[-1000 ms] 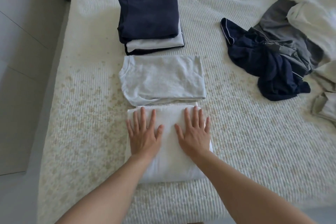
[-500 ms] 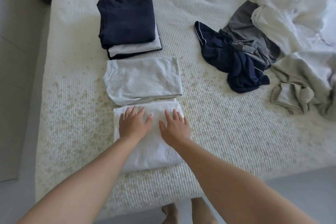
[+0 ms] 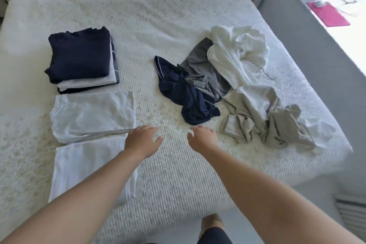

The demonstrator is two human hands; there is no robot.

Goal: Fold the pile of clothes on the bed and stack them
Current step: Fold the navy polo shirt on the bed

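Covering most of the view, the bed [image 3: 178, 49] carries everything. An unfolded pile of clothes [image 3: 227, 93] sprawls on its right half. On the left sit a folded stack [image 3: 79, 59] topped in navy, then a folded grey shirt [image 3: 93, 115], then a folded white garment [image 3: 87, 168] nearest the edge. Between them, the left hand [image 3: 142, 140] and right hand [image 3: 202, 136] hover over bare bedding, fingers loosely curled, holding nothing.
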